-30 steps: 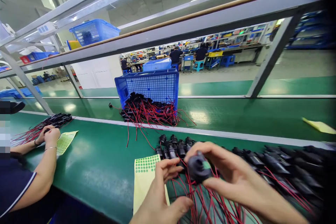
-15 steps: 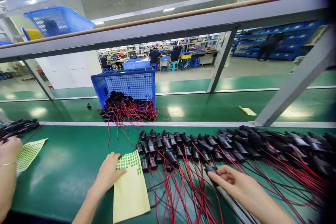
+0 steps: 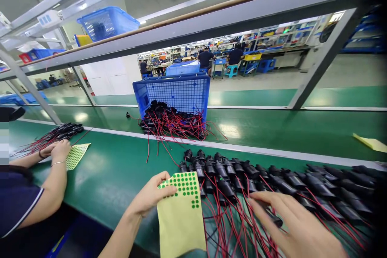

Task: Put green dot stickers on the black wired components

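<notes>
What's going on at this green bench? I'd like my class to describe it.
One person's left hand grips a pale yellow paper sheet bearing round green dots. Their right hand is at a black cylindrical part, its hold unclear, beside rows of similar red-wired black cylinders. Beyond, a blue plastic crate opens toward them, a heap of such parts spilling out. At the left, a co-worker's hands are close together beside another dotted yellow sheet.

Perforated blue basket [image 3: 111,25] on the overhead shelf [image 3: 211,21], yellow bin [image 3: 253,57] and turquoise stool [image 3: 232,71] in the background.
</notes>
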The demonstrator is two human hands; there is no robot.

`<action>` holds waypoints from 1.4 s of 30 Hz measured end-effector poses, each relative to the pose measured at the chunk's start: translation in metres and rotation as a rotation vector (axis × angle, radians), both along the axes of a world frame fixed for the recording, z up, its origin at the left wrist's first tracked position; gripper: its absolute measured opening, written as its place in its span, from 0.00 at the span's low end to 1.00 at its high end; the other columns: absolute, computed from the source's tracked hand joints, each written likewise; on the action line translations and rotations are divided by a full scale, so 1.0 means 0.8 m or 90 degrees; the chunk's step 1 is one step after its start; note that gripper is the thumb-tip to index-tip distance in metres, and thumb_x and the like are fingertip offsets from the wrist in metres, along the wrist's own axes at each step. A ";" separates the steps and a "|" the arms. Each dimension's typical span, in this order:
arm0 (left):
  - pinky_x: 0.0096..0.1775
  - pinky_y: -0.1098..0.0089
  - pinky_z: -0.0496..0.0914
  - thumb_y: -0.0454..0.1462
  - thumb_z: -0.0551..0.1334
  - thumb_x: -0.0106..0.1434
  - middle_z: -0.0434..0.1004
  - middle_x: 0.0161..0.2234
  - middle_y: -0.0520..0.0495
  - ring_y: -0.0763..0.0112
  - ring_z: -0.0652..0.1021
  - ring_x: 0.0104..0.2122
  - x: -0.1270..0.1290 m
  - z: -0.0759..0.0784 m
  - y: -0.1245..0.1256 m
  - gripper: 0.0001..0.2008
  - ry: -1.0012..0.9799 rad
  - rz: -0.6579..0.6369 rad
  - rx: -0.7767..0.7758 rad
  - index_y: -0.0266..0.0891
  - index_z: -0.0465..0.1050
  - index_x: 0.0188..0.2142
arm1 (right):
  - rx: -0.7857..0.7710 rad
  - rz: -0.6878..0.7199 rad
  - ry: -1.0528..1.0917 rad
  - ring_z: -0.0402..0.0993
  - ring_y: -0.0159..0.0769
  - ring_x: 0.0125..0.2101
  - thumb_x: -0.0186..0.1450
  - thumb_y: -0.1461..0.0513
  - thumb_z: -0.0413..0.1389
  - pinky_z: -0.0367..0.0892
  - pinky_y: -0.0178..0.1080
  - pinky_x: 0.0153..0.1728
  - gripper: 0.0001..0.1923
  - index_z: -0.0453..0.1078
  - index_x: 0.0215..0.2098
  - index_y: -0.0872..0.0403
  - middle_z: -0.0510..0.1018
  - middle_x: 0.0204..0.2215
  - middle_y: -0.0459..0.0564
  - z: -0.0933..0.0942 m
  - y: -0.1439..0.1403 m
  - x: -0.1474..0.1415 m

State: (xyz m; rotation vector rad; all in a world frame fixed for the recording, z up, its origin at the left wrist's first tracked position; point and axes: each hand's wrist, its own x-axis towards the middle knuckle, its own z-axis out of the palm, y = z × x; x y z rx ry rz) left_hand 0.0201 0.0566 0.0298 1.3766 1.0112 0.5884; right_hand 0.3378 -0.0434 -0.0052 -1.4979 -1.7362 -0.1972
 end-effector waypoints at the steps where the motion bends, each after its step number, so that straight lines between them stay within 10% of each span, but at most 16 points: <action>1: 0.33 0.73 0.64 0.51 0.66 0.57 0.68 0.31 0.54 0.75 0.69 0.28 0.007 0.006 -0.006 0.22 -0.024 -0.010 -0.018 0.43 0.55 0.33 | 0.022 0.074 -0.037 0.82 0.43 0.36 0.71 0.56 0.56 0.75 0.43 0.39 0.07 0.74 0.43 0.48 0.82 0.37 0.50 0.012 -0.001 -0.021; 10: 0.31 0.73 0.57 0.35 0.65 0.56 0.62 0.28 0.58 0.77 0.61 0.28 0.043 0.043 -0.046 0.11 -0.062 -0.072 0.025 0.39 0.63 0.34 | 0.140 0.223 -0.012 0.78 0.34 0.35 0.75 0.66 0.52 0.75 0.36 0.37 0.08 0.73 0.44 0.54 0.80 0.35 0.51 0.069 0.023 -0.117; 31: 0.31 0.74 0.58 0.38 0.71 0.53 0.64 0.28 0.58 0.78 0.62 0.27 0.032 0.040 -0.043 0.17 -0.119 -0.109 -0.095 0.39 0.63 0.34 | 0.174 0.291 -0.285 0.78 0.44 0.48 0.75 0.71 0.39 0.68 0.45 0.50 0.23 0.69 0.61 0.62 0.83 0.51 0.58 0.017 0.027 -0.087; 42: 0.32 0.75 0.60 0.40 0.74 0.50 0.67 0.30 0.55 0.78 0.63 0.28 0.026 0.029 -0.043 0.20 -0.135 -0.119 -0.130 0.37 0.66 0.36 | 0.085 0.416 -0.021 0.77 0.33 0.32 0.73 0.68 0.52 0.73 0.34 0.33 0.09 0.74 0.46 0.55 0.82 0.35 0.51 0.037 0.045 -0.104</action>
